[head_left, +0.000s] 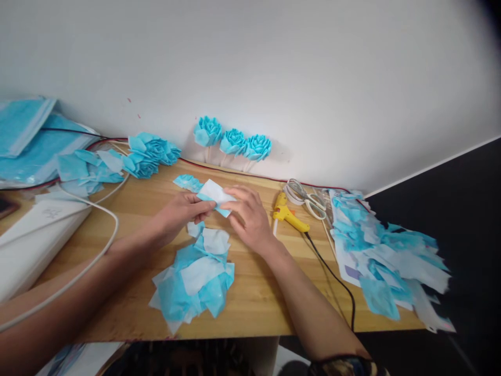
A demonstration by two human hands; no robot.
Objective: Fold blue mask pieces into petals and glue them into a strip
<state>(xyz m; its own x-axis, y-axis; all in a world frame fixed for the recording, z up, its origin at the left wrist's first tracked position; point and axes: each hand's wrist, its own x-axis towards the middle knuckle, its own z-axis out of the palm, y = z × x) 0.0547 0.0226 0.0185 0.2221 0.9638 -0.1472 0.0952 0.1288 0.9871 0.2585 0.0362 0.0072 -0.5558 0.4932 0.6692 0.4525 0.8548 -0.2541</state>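
A small blue-and-white fabric piece [214, 193] is held above the middle of the wooden table. My left hand [183, 209] pinches its left side between thumb and fingers. On its right side, the fingers of my right hand [246, 214] grip the edge, with the white face of the piece turned up. Just behind my left hand lies a small bunch of folded blue petals [188, 181]. Below my hands, a loose pile of blue and white fabric pieces [195, 279] is spread near the table's front edge.
Three blue fabric flowers [234, 142] on sticks lean against the wall. More flowers [151, 154] lie left. A yellow glue gun [289, 213] and scissors [314, 206] are at right, beside a heap of scraps [376, 250]. A white cable [113, 230] crosses over my left arm.
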